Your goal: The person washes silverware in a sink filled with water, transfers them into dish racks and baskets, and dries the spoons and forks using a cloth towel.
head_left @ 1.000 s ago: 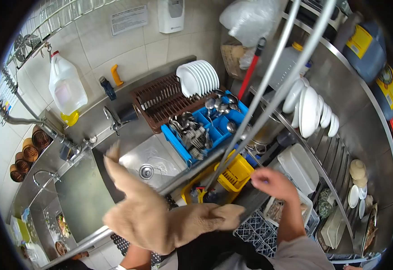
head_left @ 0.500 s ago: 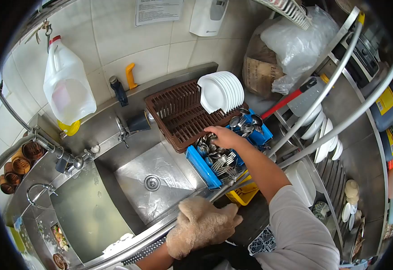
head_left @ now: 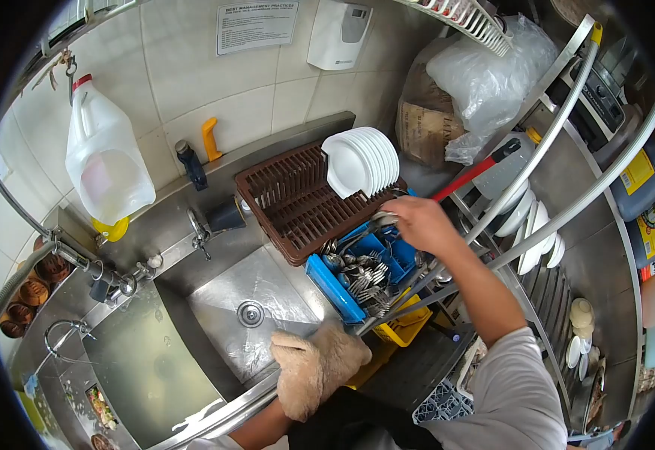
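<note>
My right hand (head_left: pixel 426 223) is closed around spoons (head_left: pixel 384 219), whose bowls poke out at its left, above the blue cutlery tray (head_left: pixel 335 290). How many spoons it holds I cannot tell. Forks (head_left: pixel 368 279) and more spoons lie heaped in the tray's compartments. A fluffy tan cloth (head_left: pixel 320 364) covers my left hand at the sink's front edge; the fingers are hidden inside the cloth, which moves along with the hand. Just behind the tray stands a brown dish rack (head_left: pixel 282 191), with several white plates (head_left: pixel 361 161) upright at its right end.
A sink basin (head_left: pixel 248 285) with a drain lies left of the tray, and a second basin (head_left: pixel 147 360) holds cloudy water. White rails (head_left: pixel 545 157) curve across the right side. Below the tray is a yellow container (head_left: pixel 404 324). A plastic jug (head_left: pixel 108 146) hangs at left.
My right hand has risen out of the cutlery and shifted right, now with spoons in its grasp. The tan cloth over my left hand has changed shape and shifted slightly left. The view has tilted slightly.
</note>
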### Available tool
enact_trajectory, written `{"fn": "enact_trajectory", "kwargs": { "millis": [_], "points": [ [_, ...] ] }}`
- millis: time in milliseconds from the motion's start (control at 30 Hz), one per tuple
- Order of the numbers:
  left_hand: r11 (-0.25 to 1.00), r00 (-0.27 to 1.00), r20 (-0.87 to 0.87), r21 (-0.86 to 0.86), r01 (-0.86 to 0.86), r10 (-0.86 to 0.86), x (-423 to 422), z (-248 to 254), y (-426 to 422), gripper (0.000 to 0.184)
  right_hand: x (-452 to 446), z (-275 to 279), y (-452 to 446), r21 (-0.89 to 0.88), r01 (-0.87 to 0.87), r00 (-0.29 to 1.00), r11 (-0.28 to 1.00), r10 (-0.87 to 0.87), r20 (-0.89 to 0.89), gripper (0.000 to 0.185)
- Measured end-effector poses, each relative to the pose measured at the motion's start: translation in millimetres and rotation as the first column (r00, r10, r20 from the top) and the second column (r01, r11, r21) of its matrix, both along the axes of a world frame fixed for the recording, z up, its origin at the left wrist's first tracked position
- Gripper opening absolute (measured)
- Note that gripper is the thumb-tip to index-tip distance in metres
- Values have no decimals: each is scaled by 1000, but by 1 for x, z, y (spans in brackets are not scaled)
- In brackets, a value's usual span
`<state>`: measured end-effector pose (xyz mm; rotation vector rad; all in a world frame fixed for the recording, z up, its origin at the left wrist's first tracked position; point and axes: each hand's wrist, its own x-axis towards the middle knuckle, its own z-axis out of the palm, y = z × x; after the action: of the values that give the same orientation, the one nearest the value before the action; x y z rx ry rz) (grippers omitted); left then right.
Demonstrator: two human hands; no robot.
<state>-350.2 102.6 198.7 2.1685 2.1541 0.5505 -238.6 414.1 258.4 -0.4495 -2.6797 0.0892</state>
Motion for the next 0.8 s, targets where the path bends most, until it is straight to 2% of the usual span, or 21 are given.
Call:
{"fn": "enact_trajectory", "kwargs": {
  "millis": [67, 133, 200, 233, 267, 333, 367, 400, 433, 467, 500, 533, 567, 633, 667, 700, 733, 800],
  "points": [
    [995, 977, 211, 85, -51, 32, -7, 6, 12, 15, 14, 50, -24, -51, 23, 998, 998, -20, 57, 24],
    [982, 874, 485, 145, -122, 36, -14, 14, 27, 17, 22, 77, -48, -99, 52, 993, 994, -41, 114, 21],
    [971, 665, 747, 157, -181, 3, -14, 22, 42, 19, 27, 86, -72, -430, -33, 957, 902, 152, 246, 18],
    [970, 554, 832, 147, -191, -18, -12, 25, 48, 20, 25, 80, -84, -512, 25, 928, 858, 171, 332, 18],
    [971, 452, 891, 140, -193, -39, -11, 27, 52, 21, 20, 72, -97, -584, 91, 890, 807, 198, 411, 18],
    [975, 355, 932, 145, -166, -78, -4, 27, 48, 23, 11, 33, -101, -672, 3, 850, 740, 353, 392, 33],
    [977, 357, 929, 156, -147, -95, 2, 24, 45, 24, 5, 25, -100, -838, 89, 864, 538, 377, 333, 44],
    [979, 522, 846, 181, -93, -107, 4, 18, 35, 25, -3, 15, -90, -839, 91, 866, 537, 373, 333, 44],
    [977, 718, 684, 211, -23, -131, 5, 11, 25, 25, -15, 4, -71, -841, 125, 873, 527, 345, 346, 46],
    [974, 861, 488, 223, 36, -143, 6, 6, 18, 26, -27, -11, -50, -841, 156, 876, 518, 321, 360, 48],
    [971, 947, 285, 226, 80, -145, 6, 2, 11, 26, -40, -39, -25, -667, -75, 926, 742, 300, 229, 52],
    [972, 987, 101, 215, 98, -121, 6, -2, 5, 27, -50, -70, -4, -389, -264, 943, 882, 321, 87, 57],
    [974, 995, -47, 206, 95, -87, 6, -6, 2, 27, -58, -92, 3, -393, -268, 942, 880, 324, 84, 57],
    [971, 984, -179, 231, 61, -19, 5, -18, -1, 29, -73, -124, 13, -296, -261, 925, 919, 326, 195, 66],
    [956, 991, -131, 285, 64, -27, 3, -29, -1, 29, -79, -138, 18, -344, -304, 878, 888, 402, 261, 66],
    [916, 986, 85, 390, 98, -142, 3, -73, 3, 35, -83, -137, 17, -312, -351, 842, 883, 443, 307, 64],
    [917, 988, 85, 390, 88, -131, 1, -70, -4, 35, -86, -134, 17, -281, -399, 803, 873, 481, 353, 62],
    [998, 963, -265, 24, 59, -51, 2, -56, -18, 40, -86, -132, 21, -261, -438, 784, 860, 508, 358, 59]
  ]
}}
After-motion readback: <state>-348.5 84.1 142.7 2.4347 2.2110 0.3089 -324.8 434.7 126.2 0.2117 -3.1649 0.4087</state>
